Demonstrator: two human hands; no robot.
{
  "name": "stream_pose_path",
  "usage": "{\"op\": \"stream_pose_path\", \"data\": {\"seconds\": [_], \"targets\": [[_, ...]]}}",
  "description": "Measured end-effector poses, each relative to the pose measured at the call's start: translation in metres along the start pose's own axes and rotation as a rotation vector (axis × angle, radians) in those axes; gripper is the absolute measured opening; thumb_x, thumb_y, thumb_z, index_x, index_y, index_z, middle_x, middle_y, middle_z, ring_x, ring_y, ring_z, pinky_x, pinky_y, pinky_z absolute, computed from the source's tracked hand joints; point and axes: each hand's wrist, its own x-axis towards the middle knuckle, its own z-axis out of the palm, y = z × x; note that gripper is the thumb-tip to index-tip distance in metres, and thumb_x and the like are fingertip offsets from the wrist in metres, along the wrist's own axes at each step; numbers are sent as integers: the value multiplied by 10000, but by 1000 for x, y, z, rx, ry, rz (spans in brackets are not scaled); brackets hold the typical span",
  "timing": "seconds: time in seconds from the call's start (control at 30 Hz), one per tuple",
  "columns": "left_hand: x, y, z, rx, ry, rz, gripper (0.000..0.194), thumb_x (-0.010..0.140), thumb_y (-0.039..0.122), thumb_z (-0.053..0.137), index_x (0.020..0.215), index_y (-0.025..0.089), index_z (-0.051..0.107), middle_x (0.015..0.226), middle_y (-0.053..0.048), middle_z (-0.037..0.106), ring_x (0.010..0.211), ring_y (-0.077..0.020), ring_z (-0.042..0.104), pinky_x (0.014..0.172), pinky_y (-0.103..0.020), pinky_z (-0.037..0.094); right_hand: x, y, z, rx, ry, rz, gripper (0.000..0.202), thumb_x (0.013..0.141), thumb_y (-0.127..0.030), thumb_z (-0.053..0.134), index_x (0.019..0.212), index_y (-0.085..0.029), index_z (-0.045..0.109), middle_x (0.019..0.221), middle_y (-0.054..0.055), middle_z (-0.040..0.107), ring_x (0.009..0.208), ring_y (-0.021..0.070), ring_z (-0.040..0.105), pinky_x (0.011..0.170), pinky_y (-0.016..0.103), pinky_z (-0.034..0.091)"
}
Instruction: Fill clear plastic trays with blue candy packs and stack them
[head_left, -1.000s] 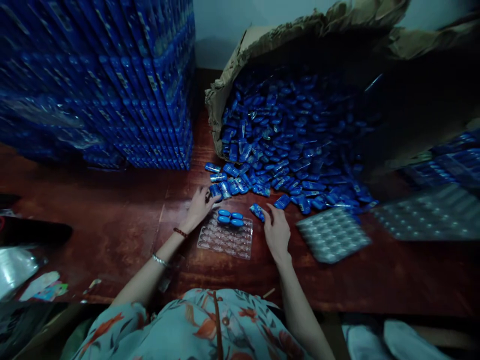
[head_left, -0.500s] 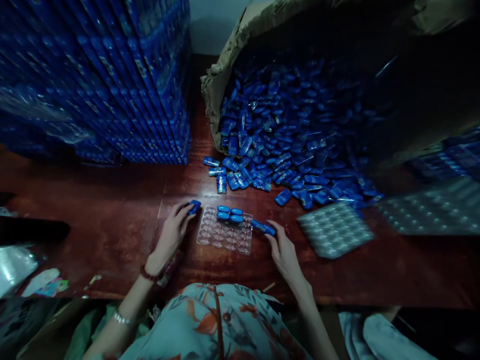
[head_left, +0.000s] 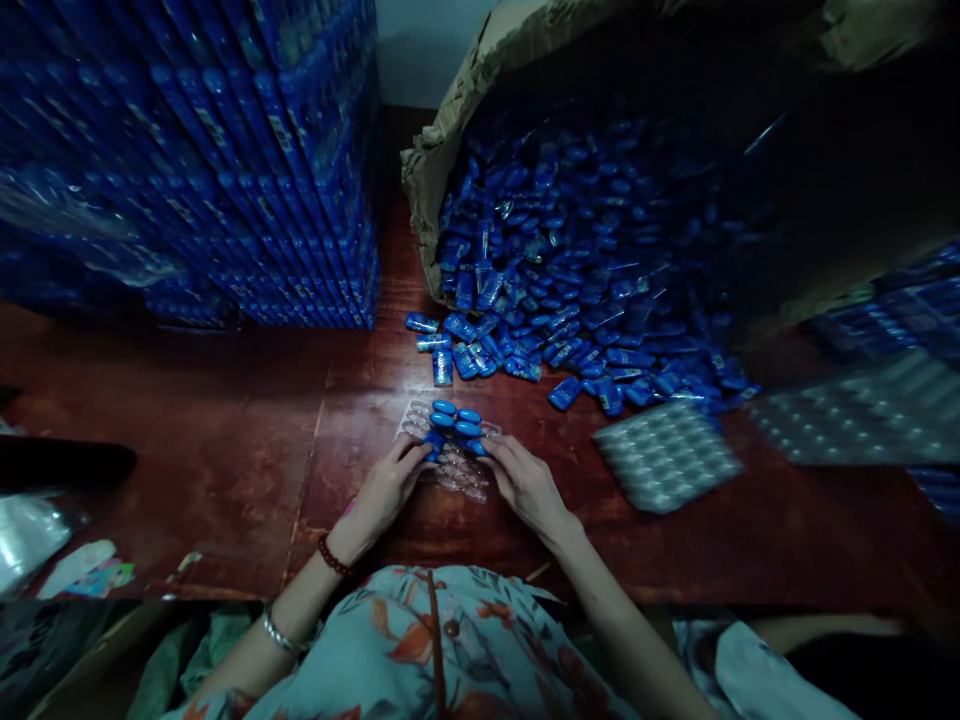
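A clear plastic tray (head_left: 459,478) with rows of oval pockets lies on the table in front of me. Several small blue packs (head_left: 456,415) stand on edge in its far rows. My left hand (head_left: 384,492) is closed on a small blue pack (head_left: 433,443) at the tray's left part. On the other side, my right hand (head_left: 527,485) pinches another blue pack (head_left: 474,447) over the tray, just nearer to me than the standing ones. Fingers partly cover both held packs, so I cannot tell whether they sit in pockets.
A torn cardboard box (head_left: 427,200) spills a heap of blue packs (head_left: 540,290) onto the table (head_left: 255,420). Filled blue trays form a tall stack (head_left: 300,200) at left. Clear pocketed trays (head_left: 667,455) lie at right. Scraps (head_left: 86,570) lie near the left front edge.
Both hands have moved inward from either side of the tray, each bringing a blue pack over it, beside the standing packs.
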Motion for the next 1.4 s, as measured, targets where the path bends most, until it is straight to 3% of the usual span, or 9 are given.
{"op": "stream_pose_path", "data": {"seconds": [0.2, 0.37, 0.6, 0.7, 0.8, 0.93, 1.03, 1.23, 1.4], "targets": [[2, -5, -1, 100, -56, 59, 252, 925, 184, 403, 1139, 168, 534, 1004, -95, 563, 887, -166, 592, 763, -294, 530, 2, 3, 12, -71, -77, 36, 235, 898, -121, 400, 1071, -172, 551, 936, 82, 612, 867, 165, 616, 755, 271, 530], [6, 1, -2, 144, -150, 54, 261, 912, 151, 414, 1149, 165, 522, 1055, -103, 558, 872, -173, 605, 765, -307, 532, 13, -5, 1, -281, -326, 69, 304, 865, -82, 400, 1135, -148, 525, 997, 112, 594, 874, 203, 602, 725, 311, 521], [35, 5, -12, 62, -262, -56, 292, 885, 90, 410, 1129, 182, 541, 1048, -80, 551, 855, -159, 615, 771, -285, 519, 58, -34, -10, -452, -630, 19, 263, 879, -81, 389, 1066, -171, 550, 981, 103, 588, 892, 201, 580, 682, 279, 480], [43, 10, -11, 166, -313, -49, 302, 867, 60, 400, 1096, 183, 553, 1101, -84, 546, 840, -165, 617, 743, -295, 520, 59, -33, -4, -483, -609, 7, 259, 884, -104, 410, 1084, -180, 556, 991, 91, 595, 864, 185, 591, 646, 255, 470], [42, 16, -10, 287, -303, 15, 232, 876, 101, 427, 1041, 176, 571, 1101, -88, 556, 843, -180, 606, 728, -308, 511, 42, -22, 2, -498, -452, 4, 268, 905, -175, 425, 1138, -188, 559, 977, 84, 615, 808, 165, 606, 644, 243, 467], [46, 10, -20, 224, -62, 110, 208, 908, 282, 458, 1044, 189, 585, 950, -69, 584, 809, -165, 588, 708, -278, 488, 23, 5, 3, -374, -64, 36, 305, 931, -282, 413, 1186, -210, 563, 896, 64, 630, 781, 140, 612, 692, 219, 461], [76, -8, -24, 78, 99, 2, 238, 927, 319, 418, 940, 174, 606, 862, -55, 599, 778, -151, 587, 712, -257, 470, 44, 29, 5, -272, 102, 195, 288, 938, -255, 380, 1114, -227, 606, 924, 53, 628, 781, 137, 611, 683, 222, 465], [156, -42, 1, 70, -63, -331, 341, 783, 295, 631, 1059, 122, 532, 897, -101, 636, 796, -214, 612, 701, -292, 469, 131, 48, 21, -379, -188, 313, 385, 860, -342, 536, 1207, -174, 519, 1096, 123, 575, 1024, 232, 542, 770, 313, 477], [153, -57, 1, 29, -66, -306, 444, 694, 183, 677, 1109, 138, 524, 998, -102, 626, 889, -224, 602, 781, -321, 477, 132, 47, 21, -410, -278, 377, 347, 795, -287, 616, 1088, -111, 554, 1089, 169, 566, 1004, 254, 552, 761, 322, 478]]}}
